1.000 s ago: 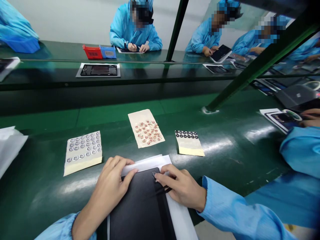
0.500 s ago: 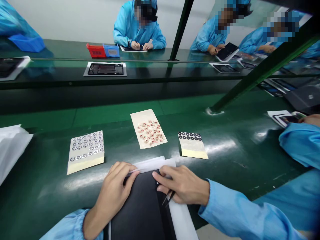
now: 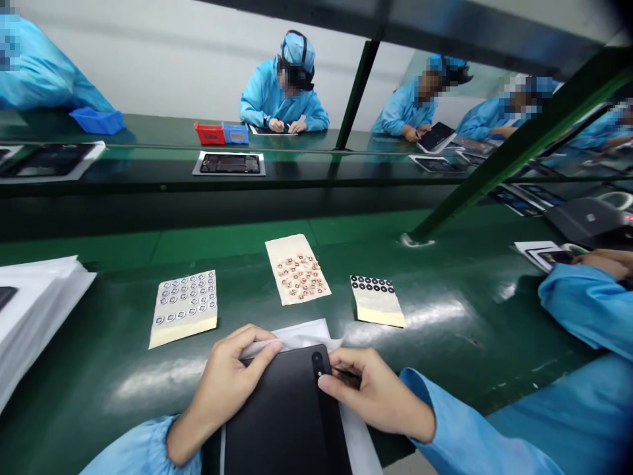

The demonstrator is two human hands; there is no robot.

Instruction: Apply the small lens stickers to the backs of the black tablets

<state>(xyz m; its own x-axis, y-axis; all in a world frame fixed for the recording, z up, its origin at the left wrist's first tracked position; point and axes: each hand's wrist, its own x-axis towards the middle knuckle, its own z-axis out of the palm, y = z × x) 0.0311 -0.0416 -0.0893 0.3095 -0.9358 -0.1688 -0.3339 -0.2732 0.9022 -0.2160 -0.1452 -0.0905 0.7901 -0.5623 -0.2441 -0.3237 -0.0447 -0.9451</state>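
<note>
A black tablet (image 3: 281,409) lies back side up in front of me, with a dark camera strip (image 3: 317,359) at its upper right. White paper (image 3: 306,333) shows past its top edge and along its right side. My left hand (image 3: 237,376) grips the upper left corner, thumb on the back and fingers over the paper. At the upper right edge is my right hand (image 3: 378,389), its thumb beside the camera strip and its index finger at the edge. Dark tweezers (image 3: 349,375) are held in this hand, mostly hidden by the fingers.
Beyond the tablet lie a sheet of ring stickers (image 3: 185,297), a sheet of small reddish parts (image 3: 299,270) and a sheet of black rings (image 3: 373,285). White sheets (image 3: 44,310) are stacked at left. A green post (image 3: 475,178) and a co-worker's sleeve (image 3: 583,303) stand at right.
My right thumb and fingers have shifted outward, uncovering the camera strip. The tweezers' tips no longer show over the tablet. The view has tilted up slightly.
</note>
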